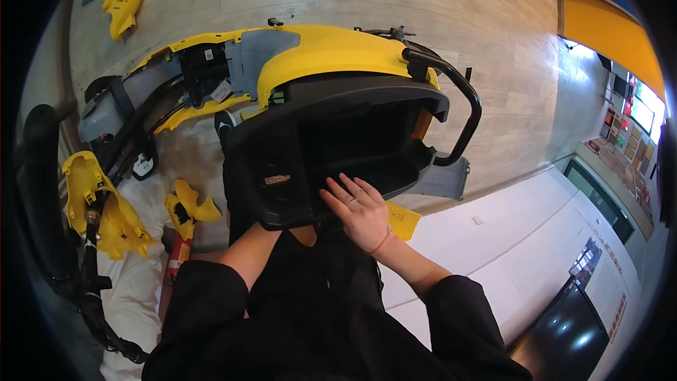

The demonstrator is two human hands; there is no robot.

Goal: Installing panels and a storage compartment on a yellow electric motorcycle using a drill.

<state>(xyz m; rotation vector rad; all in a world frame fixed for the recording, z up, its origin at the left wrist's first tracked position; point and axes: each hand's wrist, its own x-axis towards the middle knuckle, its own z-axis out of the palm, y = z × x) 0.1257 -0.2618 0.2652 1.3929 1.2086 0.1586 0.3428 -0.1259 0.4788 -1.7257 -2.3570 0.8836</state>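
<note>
A black plastic storage bin (pixel 352 127), deep and open-topped, lies right in front of me against a yellow-and-grey scooter body (pixel 338 49). My right hand (pixel 363 215) reaches over its near rim. The fingers are stretched and slightly spread, lying on the inside of the bin. My left forearm (pixel 255 254) runs up to the bin's near left corner, and the hand itself is hidden beneath it. A small light-coloured patch (pixel 277 179) shows in the bin's left, shallower part.
A black tubular bar (pixel 465 109) curves off the scooter's right end. Loose yellow panels (pixel 125 0) lie at the far left, with more yellow pieces (pixel 190 210) nearer. Handlebar parts (pixel 88 268) stand close on my left. A white surface (pixel 486 240) and dark screen (pixel 564 331) are right.
</note>
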